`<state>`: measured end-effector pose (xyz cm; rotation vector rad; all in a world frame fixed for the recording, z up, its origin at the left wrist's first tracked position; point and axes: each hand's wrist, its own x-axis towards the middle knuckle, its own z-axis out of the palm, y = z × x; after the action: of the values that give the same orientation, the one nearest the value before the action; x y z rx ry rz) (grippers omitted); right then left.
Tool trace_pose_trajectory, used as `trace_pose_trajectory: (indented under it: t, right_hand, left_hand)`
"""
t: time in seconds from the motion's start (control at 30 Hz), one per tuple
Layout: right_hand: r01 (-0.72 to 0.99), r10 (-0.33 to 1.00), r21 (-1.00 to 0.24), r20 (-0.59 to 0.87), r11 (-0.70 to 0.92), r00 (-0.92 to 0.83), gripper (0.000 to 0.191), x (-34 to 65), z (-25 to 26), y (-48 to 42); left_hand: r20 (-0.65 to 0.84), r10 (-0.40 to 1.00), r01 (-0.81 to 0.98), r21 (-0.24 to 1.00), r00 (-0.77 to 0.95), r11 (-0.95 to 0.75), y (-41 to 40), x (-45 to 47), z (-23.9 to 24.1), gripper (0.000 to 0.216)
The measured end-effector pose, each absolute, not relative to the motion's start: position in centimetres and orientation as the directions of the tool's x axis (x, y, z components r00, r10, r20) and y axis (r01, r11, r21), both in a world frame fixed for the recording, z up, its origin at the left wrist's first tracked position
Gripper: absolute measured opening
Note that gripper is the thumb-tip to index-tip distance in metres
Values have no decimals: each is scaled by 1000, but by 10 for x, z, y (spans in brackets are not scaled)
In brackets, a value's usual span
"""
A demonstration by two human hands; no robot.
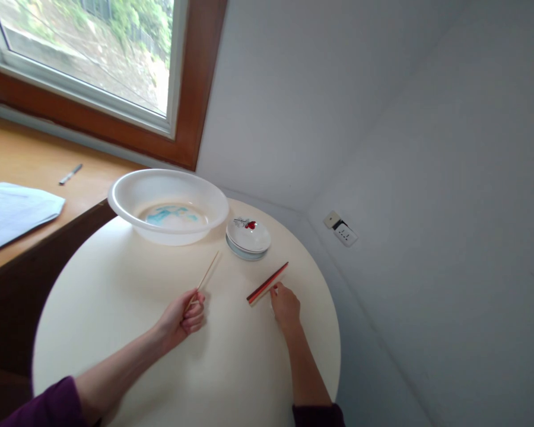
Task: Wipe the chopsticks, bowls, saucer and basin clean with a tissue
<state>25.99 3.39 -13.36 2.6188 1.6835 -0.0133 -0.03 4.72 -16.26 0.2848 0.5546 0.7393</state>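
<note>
My left hand (184,317) is curled round the near end of pale wooden chopsticks (209,271), which point up towards the basin. My right hand (286,306) rests on the round cream table (115,296) with its fingertips touching the near end of red and dark chopsticks (267,283) that lie flat. Whether those fingers pinch the chopsticks is not clear. A short stack of white plates (248,237), the top one bearing a red flower print, sits just beyond both pairs.
A large white plastic basin (168,204) with a blue pattern inside stands at the table's far edge. To the left, a wooden sill holds papers (13,210) and a pen (70,174) under a window. White walls with a socket (345,233) close off the right.
</note>
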Motion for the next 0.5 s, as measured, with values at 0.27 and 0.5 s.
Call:
trace_pose_trajectory:
  t: [0.27, 0.5]
  right_hand:
    - [901, 901, -22, -21, -434, 433, 27, 257, -132, 36]
    - [899, 902, -66, -35, -432, 431, 27, 259, -128, 32]
  left_hand:
    - [-340, 704, -552, 446, 623, 704, 47, -3, -160, 26]
    - [-337, 690, -525, 464, 640, 713, 46, -2, -159, 25]
